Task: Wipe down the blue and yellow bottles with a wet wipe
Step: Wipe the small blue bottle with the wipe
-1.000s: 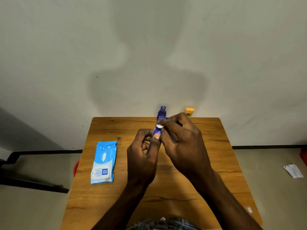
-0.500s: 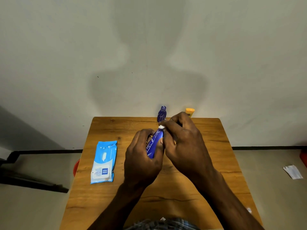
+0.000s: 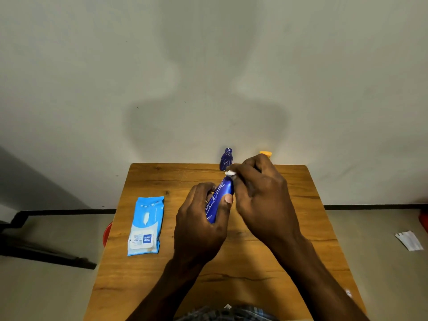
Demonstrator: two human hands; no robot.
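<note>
The left hand (image 3: 199, 228) is wrapped round a blue bottle (image 3: 218, 200), thumb across its front, holding it tilted above the middle of the table (image 3: 289, 262) with its top leaning away and to the right. The bottle is slim, glossy dark blue, with fine white print down its side. The right hand (image 3: 261, 195) has its fingers curled and pinches a small white wipe (image 3: 230, 173) against the bottle's top end; only a scrap of the wipe shows past the fingertips.

A second blue bottle (image 3: 225, 159) stands upright at the table's far edge, close to the wall (image 3: 208, 66), just beyond the wipe. To its right a yellow bottle (image 3: 265, 154) also stands at the far edge; only its cap shows above the right hand's knuckles.

The table is a small wooden one, its far edge against the wall. The hands work over its centre, well inside the left and right edges. Bare wood lies to the right of the right forearm and in the near left corner.

A light blue wipes pack (image 3: 145, 225) lies flat near the left edge, long side running front to back, its flap closed, so its contents are hidden. Something red (image 3: 107, 232) peeks out below the table's left edge. A white paper scrap (image 3: 408, 240) lies on the floor at the right.
</note>
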